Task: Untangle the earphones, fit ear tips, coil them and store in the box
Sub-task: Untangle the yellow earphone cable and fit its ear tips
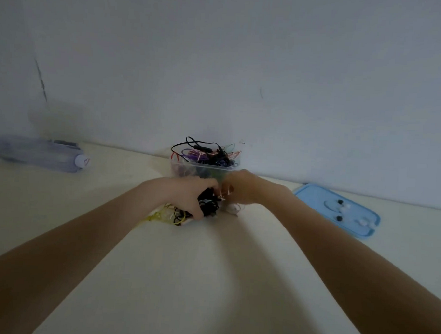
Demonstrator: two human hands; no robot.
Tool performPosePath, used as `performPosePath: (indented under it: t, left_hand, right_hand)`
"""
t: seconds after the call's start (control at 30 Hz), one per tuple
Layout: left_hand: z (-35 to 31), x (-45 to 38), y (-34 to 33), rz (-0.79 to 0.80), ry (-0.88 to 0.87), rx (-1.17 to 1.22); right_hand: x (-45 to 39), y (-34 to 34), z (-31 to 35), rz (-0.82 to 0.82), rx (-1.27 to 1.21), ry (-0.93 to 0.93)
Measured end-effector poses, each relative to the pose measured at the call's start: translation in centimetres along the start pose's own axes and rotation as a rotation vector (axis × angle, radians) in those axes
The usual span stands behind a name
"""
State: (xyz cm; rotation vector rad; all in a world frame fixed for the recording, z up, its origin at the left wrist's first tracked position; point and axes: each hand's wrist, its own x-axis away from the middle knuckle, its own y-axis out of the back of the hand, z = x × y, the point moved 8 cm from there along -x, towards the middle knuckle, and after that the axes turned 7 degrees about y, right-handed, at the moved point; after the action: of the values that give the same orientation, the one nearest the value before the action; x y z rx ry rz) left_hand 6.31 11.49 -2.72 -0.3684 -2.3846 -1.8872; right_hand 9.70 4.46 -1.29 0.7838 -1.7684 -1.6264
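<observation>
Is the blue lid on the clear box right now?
No, the blue lid lies flat on the table to the right, apart from the open clear box.

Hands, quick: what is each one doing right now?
Left hand: grips the tangled black earphone cables on the table.
Right hand: fingers curled at the same tangle, seemingly pinching a strand; exact hold hidden.

Cream table bears box, lid, bottle.
</observation>
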Motion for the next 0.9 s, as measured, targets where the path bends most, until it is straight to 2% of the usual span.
performPosePath:
  t: [0.17,0.3,0.37,0.43,0.5,0.57,0.63,0.73,0.8,0.83,0.9]
  left_hand:
    - [-4.3,-2.9,0.4,-0.173,-0.081,0.225]
    - [-5.6,-3.1,0.4,-0.161,-0.108,0.246]
    - [-5.1,-2.1,1.5,-0.18,-0.086,0.292]
    - [-3.9,-0.9,2.6,-0.224,-0.035,0.273]
    - [-2.3,-0.1,2.5,-0.138,0.041,0.166]
    - [-0.6,0.8,0.8,0.08,0.131,0.069]
    - [0.4,1.4,-0.7,0.174,0.156,-0.033]
    - [-0.1,0.9,-0.8,0.051,0.048,-0.144]
    - [-0.7,1.0,0.7,-0.015,-0.006,-0.062]
    - [-1.2,1.4,2.1,-0.056,-0.022,0.019]
    - [-2.1,2.3,5.1,-0.154,-0.034,0.322]
  right_hand:
    - [3.6,0.8,-5.9,-0.084,-0.01,-0.189]
    - [4.6,-0.1,-8.4,-0.124,-0.134,-0.288]
    - [4.5,1.2,-7.8,-0.262,-0.226,-0.263]
    - [4.3,2.7,-5.8,-0.386,-0.315,-0.16]
    - [3.9,3.4,-3.5,-0.433,-0.358,-0.073]
    - [3.5,3.6,-2.1,-0.454,-0.371,-0.054]
    - [3.4,3.5,-1.4,-0.449,-0.384,-0.058]
    - [3.2,2.3,-1.0,-0.289,-0.398,-0.041]
    - [3.2,0.7,-1.4,-0.16,-0.511,-0.097]
    - [3.5,0.4,-1.9,-0.149,-0.608,-0.147]
    - [4.1,0.6,-3.2,-0.257,-0.814,-0.248]
